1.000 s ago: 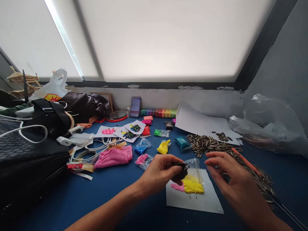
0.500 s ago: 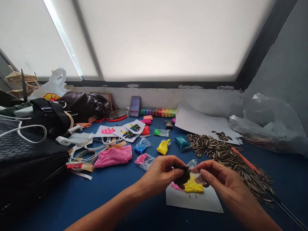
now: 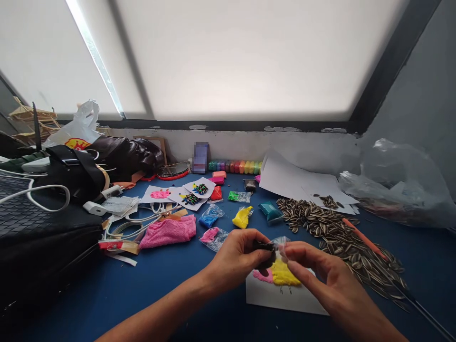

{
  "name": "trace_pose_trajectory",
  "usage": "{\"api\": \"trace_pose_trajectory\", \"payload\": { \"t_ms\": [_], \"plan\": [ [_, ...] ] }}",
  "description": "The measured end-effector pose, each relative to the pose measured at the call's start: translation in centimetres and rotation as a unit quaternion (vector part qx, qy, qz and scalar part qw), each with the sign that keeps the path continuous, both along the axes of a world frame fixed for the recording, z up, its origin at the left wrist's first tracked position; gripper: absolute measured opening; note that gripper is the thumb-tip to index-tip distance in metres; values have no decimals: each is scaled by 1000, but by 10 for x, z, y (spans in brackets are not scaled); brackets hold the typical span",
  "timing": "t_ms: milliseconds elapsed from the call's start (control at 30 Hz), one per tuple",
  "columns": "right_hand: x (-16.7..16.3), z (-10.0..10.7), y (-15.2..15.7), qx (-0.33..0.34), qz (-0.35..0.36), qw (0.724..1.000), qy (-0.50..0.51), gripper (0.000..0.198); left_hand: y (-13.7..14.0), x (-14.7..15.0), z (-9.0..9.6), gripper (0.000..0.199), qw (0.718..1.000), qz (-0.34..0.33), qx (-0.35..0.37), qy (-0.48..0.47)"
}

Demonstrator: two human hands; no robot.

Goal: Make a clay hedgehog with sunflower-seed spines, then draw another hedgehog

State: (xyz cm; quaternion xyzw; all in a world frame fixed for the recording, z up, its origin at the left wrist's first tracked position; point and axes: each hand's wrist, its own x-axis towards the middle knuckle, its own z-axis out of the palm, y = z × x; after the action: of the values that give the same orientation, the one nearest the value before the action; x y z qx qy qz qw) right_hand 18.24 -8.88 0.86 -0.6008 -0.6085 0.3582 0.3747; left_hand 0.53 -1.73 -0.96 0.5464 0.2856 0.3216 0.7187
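Left hand [image 3: 245,254] and right hand [image 3: 317,273] are nearly meeting above the white sheet [image 3: 270,299].
Over the sheet's far side, the left is clamping a dark lump [image 3: 268,260], likely steadying it so the right can handle the clear plastic [image 3: 280,241] just beside; whether the right is gripping, I cannot tell. Striped seeds [image 3: 317,221] are lying right of the sheet.

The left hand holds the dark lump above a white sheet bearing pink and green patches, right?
Not quite: the head view shows a pink patch and a yellow one, not green. The left hand does hold the dark lump above the white sheet.
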Motion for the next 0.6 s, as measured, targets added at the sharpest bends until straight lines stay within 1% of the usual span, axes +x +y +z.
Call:
{"api": "trace_pose_trajectory", "payload": {
  "t_ms": [100, 233, 400, 500, 600],
  "plan": [
    [0, -1, 2, -22, -15, 999, 23, 32, 0, 0, 0, 24, 1000, -2, 0, 7],
    [0, -3, 4, -16, -33, 997, 67, 28, -3, 1, 2, 24, 1000, -24, -2, 19],
    [0, -5, 4, -30, 6, 994, 105, 25, -4, 0, 3, 29, 999, -41, -7, 16],
    [1, -7, 4, -8, -7, 995, 100, 23, -3, 0, 2, 35, 999, -38, -11, 6],
    [2, -10, 3, 47, -10, 998, 35, 20, -2, 0, 2, 40, 999, -43, -17, 2]
  ]
}}
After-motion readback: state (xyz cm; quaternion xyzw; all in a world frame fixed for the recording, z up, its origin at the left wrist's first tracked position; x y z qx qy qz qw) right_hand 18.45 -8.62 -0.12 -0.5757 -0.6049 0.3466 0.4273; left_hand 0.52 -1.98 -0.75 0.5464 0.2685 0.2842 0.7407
